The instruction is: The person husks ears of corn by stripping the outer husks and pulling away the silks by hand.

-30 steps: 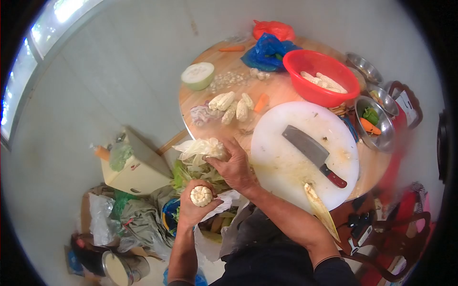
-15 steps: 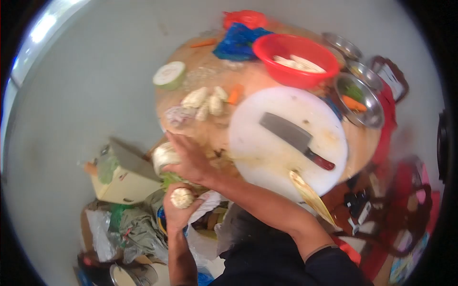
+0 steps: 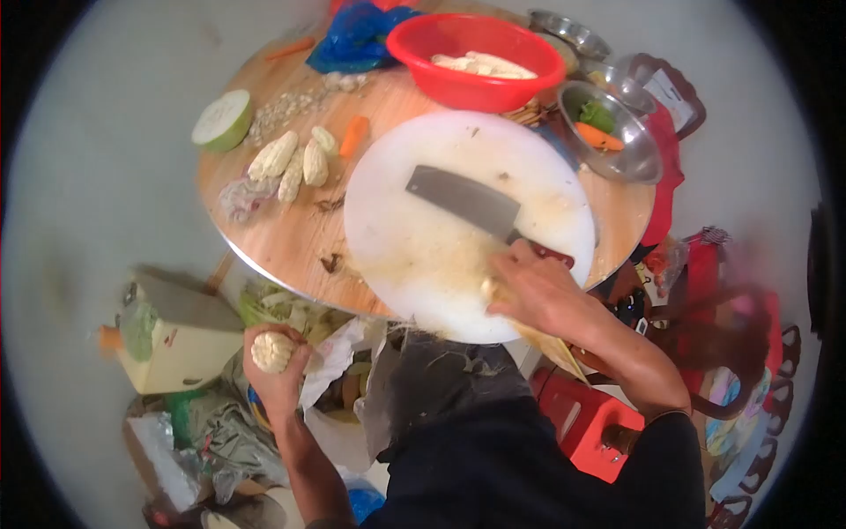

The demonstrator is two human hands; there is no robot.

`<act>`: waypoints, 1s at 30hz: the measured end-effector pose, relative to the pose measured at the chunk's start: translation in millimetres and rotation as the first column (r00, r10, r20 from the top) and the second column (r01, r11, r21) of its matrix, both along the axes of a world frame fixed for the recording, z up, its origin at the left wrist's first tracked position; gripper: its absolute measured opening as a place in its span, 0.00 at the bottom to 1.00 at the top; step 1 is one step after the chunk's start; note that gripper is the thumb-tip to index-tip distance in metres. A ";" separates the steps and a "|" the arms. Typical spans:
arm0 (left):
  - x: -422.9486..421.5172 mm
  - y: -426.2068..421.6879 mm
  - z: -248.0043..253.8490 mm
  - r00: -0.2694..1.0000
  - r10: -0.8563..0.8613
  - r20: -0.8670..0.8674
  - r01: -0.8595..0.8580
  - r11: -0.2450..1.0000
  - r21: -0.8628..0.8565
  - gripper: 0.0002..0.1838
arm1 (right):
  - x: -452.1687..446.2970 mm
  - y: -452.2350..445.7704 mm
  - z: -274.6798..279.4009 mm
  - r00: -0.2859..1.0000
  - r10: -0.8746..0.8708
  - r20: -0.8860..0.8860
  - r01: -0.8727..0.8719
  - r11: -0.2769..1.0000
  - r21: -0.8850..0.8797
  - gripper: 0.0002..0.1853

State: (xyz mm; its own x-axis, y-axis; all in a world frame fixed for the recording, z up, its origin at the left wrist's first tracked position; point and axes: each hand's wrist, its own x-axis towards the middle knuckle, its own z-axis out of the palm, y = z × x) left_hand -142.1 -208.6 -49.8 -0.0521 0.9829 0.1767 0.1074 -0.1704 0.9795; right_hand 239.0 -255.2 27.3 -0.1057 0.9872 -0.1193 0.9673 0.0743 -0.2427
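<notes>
My left hand [image 3: 280, 375] is wrapped round a pale corn cob [image 3: 272, 351], its end facing up, beside the table's near left edge. At the lower right of the round white cutting board [image 3: 397, 203], my right hand [image 3: 542, 291] closes on the end of a long yellowish corn husk [image 3: 553, 353]. That husk hangs past the board's edge. A cleaver [image 3: 467, 199] lies flat on the board, its dark red handle just behind my right hand and partly covered by it. Yellowish wet bits are spread over the board's near half.
On the wooden table [image 3: 273, 234] lie several pale cobs [image 3: 291, 163], a carrot piece [image 3: 354, 136] and a cut green-skinned gourd [image 3: 223, 121]. Behind the board stand a red basin [image 3: 476, 84] and a metal bowl [image 3: 621, 145]. Leafy scraps [image 3: 282, 309] and bags are below left.
My right hand has moved from beside my left hand, across to the husk at the board's lower right. The left hand still holds the cob. The view has shifted.
</notes>
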 end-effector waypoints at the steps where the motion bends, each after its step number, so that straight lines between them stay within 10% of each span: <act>1: 0.9 2.4 1.2 0.999 0.030 -0.016 -0.029 0.999 0.035 0.22 | 6.9 0.1 -12.1 0.993 -0.047 -0.113 0.048 0.999 0.005 0.19; 5: -0.1 6.1 16.6 0.987 0.097 0.126 -0.113 0.985 0.131 0.22 | 0.5 20.4 -15.2 0.944 -0.015 -0.328 -0.008 0.998 -0.068 0.11; 16: -23.9 -31.7 47.5 0.886 0.188 0.425 -0.308 0.922 0.233 0.23 | -221.3 131.3 -16.0 0.637 0.557 -0.534 -0.160 0.772 0.615 0.22; 23: -0.7 -22.7 28.2 0.495 0.256 0.830 -0.289 0.950 -0.120 0.18 | -185.9 62.7 -16.0 0.435 0.535 -0.725 -0.372 0.839 0.396 0.33; 24: 0.2 -20.2 22.1 0.352 0.076 0.933 -0.067 0.996 -0.056 0.22 | -182.8 52.3 -20.9 0.422 0.556 -0.716 -0.391 0.824 0.409 0.33; 30: 59.7 -14.0 38.8 0.250 0.124 0.960 0.005 0.992 -0.129 0.25 | -159.5 24.6 -42.5 0.532 0.390 -0.751 -0.328 0.913 0.241 0.35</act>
